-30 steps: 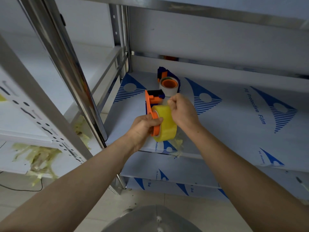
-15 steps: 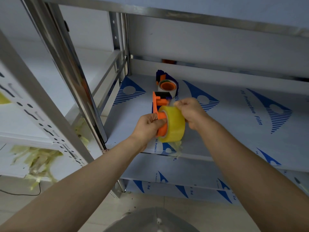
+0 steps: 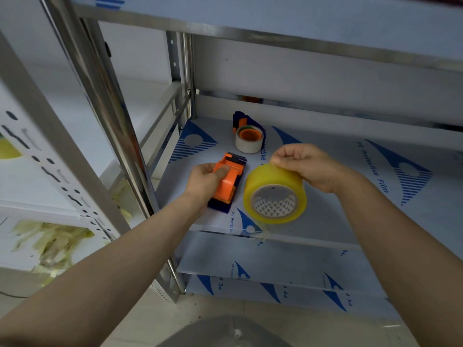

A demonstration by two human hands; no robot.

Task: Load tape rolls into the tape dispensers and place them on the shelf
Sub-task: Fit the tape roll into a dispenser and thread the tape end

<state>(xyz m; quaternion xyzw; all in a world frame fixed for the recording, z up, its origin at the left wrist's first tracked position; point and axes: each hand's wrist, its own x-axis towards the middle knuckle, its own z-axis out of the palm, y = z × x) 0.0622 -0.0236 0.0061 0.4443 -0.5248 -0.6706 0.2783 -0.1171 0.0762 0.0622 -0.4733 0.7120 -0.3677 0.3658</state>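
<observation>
Right now the two parts are apart: the left hand [image 3: 209,177] is wrapped around the orange dispenser [image 3: 229,181], thumb pressed on its top, holding it low over the shelf [image 3: 350,196] near the left upright post [image 3: 110,116]. I cannot tell whether its dark lower end touches the shelf. The right hand [image 3: 308,166] pinches the upper rim of the yellow tape roll [image 3: 275,194] between thumb and fingers, so the roll hangs below the hand with its open core turned toward the camera. Roll and dispenser sit just beside each other without touching.

Holding the roll by its rim keeps the core free, which is probably the point, since the core has to slip over the dispenser's hub. The firm grip on the dispenser looks meant to steady it for that fit (the roll is not seated yet).

Both forearms reach forward and slightly inward, wrists level, the right wrist bent a little downward.

Farther back on the same shelf, a second dispenser with a white roll [image 3: 249,137] already stands, well clear of the hands.
</observation>
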